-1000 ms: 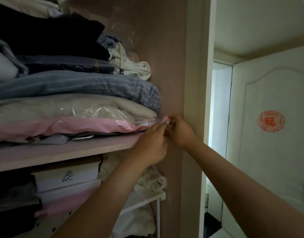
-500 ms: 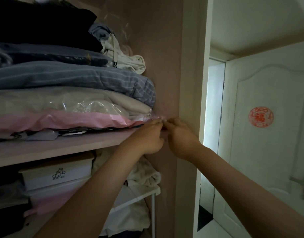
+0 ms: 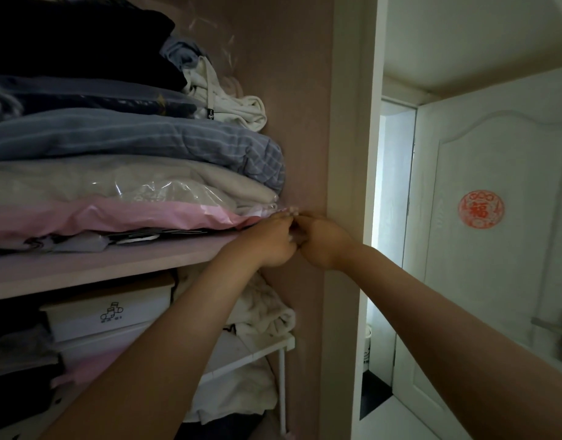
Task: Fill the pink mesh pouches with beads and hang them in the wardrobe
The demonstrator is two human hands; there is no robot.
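Left hand point(image 3: 271, 243), right hand point(image 3: 321, 242) (on pouch point(image 3: 291, 212))

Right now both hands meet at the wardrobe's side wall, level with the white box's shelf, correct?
No. In the head view, the left hand and right hand meet at the side wall level with the shelf of folded bedding, above the white box.

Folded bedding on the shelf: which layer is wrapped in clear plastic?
The beige bundle directly beneath the blue striped quilt; wrinkled transparent film glints across it.
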